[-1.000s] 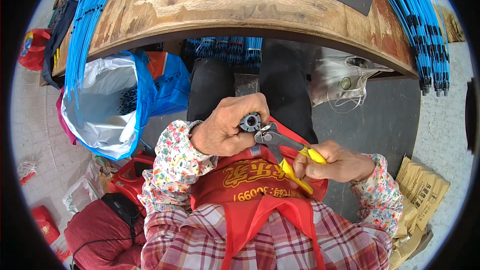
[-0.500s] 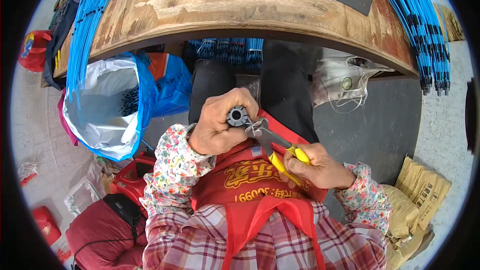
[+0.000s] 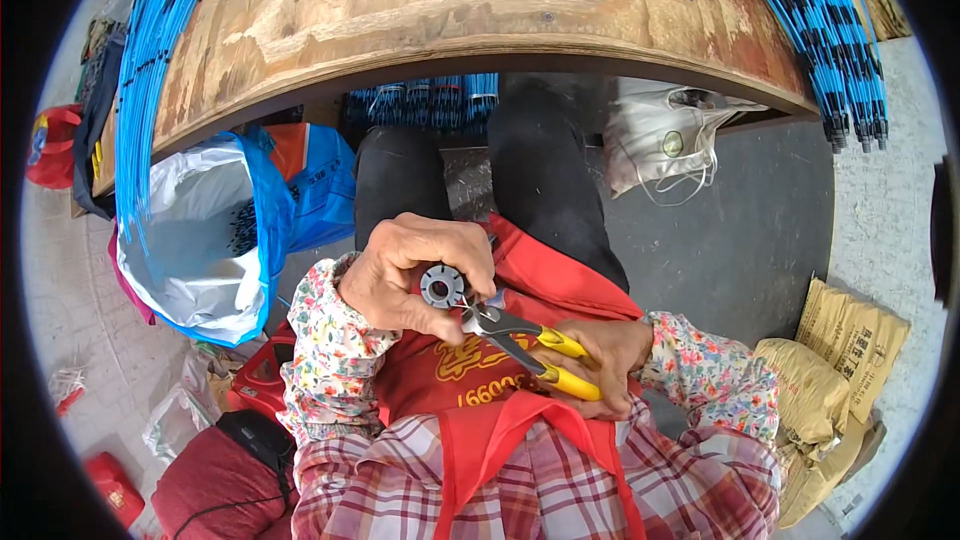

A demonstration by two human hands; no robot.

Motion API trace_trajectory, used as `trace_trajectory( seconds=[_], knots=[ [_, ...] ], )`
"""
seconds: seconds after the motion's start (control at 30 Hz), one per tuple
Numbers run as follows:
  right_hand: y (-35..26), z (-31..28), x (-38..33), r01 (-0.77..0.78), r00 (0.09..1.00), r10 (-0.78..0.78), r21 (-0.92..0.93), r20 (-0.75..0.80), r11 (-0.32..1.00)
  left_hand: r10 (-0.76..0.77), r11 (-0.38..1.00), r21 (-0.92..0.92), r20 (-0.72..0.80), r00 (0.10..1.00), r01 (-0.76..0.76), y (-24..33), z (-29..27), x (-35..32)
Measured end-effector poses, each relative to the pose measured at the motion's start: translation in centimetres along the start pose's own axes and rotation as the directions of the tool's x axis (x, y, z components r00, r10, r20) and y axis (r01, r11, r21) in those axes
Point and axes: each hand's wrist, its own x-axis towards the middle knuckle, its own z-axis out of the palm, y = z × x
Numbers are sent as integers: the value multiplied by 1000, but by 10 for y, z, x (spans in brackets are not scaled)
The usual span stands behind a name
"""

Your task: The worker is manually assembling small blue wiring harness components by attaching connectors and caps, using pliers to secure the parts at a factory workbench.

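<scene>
We list: one grey slotted ring [image 3: 442, 286], clamped within the curled left hand [image 3: 388, 262], whose back lies toward 10 o'clock; one pair of pliers [image 3: 510, 326], clasped by the right hand [image 3: 608, 352], tips at the ring's 4 o'clock

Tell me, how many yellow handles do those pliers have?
2: the upper handle and, below it in the picture, the lower handle, both in the right hand. The hand may hide parts of them, but I see no third.

Yellow plier handles [image 3: 568, 381], floral sleeves [image 3: 715, 370]
</scene>
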Motion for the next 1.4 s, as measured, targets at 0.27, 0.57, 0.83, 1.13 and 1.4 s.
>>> trace_trajectory(
  seconds=[0.27, 0.57, 0.83, 1.13, 1.4],
  knots=[
    [-32, 30, -21, -99, 885, -134, -460, -446, 882, 7, 1000, 25, -134, 991, -4, -5, 1, -4],
    [-49, 51, -21, -512, 640, -741, -832, -204, -213, 104, 960, 278, -275, 956, -24, -8, 12, -6],
    [-52, 22, -18, -332, 900, -150, -866, -410, 374, 84, 976, 207, -90, 992, -64, -7, 2, -2],
    [-62, 34, -18, -263, 848, -359, -897, -390, 355, 45, 974, 225, -168, 985, -7, -4, 3, -5],
    [-51, 64, -7, -671, 601, -799, -520, 39, -530, 205, 865, 499, -264, 943, -48, 2, 26, -16]
  ],
)
